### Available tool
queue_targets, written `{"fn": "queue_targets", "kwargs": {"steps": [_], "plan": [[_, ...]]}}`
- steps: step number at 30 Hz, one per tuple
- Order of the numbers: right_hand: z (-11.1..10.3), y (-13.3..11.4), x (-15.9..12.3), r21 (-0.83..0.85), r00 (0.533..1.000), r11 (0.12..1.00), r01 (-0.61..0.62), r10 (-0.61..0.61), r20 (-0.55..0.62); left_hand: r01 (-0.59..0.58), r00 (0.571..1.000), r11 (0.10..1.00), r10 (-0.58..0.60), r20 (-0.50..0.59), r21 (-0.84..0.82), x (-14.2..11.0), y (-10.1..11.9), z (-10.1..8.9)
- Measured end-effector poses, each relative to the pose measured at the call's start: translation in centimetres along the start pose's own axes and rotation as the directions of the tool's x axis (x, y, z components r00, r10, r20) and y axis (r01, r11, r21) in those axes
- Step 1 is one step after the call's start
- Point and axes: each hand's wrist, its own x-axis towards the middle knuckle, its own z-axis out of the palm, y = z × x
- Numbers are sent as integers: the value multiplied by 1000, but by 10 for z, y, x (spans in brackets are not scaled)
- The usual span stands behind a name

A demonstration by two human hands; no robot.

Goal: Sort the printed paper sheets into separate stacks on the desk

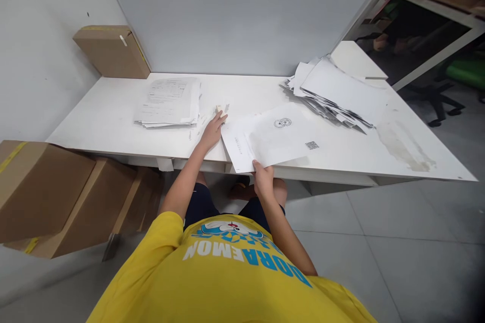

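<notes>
My right hand (262, 176) grips the near edge of a white paper sheet (265, 133), thumb on top. The sheet lies over the table front and carries round black stamps and a square printed code. My left hand (214, 130) is at the sheet's left side, its fingers closed on a small cream-coloured object (219, 109) whose exact kind I cannot make out. Left of that hand lies a stack of printed papers (168, 101). To the right of the sheet, an untidy pile of papers (333, 86) spreads across the table.
The white table (242, 91) stands against a grey panel (242, 15). A cardboard box (113, 53) sits at its back left corner. More cardboard boxes (41, 186) are stacked low at the left. Past the right end are a metal-framed rack (435, 5) and a green chair (468, 70).
</notes>
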Motion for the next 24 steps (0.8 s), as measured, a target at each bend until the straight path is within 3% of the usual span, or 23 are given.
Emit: {"fn": "queue_targets", "kwargs": {"steps": [10,18,24], "plan": [[-1,2,0,11,999,999,33,-33,0,29,998,987,-37,-50,-158,-2,-2,-1],[1,4,2,-118,996,993,-24,14,-87,46,999,984,-50,-18,-173,-3,-4,-1],[3,8,-1,-183,996,983,9,-25,-86,53,999,986,-54,-4,-156,-6,1,-1]]}}
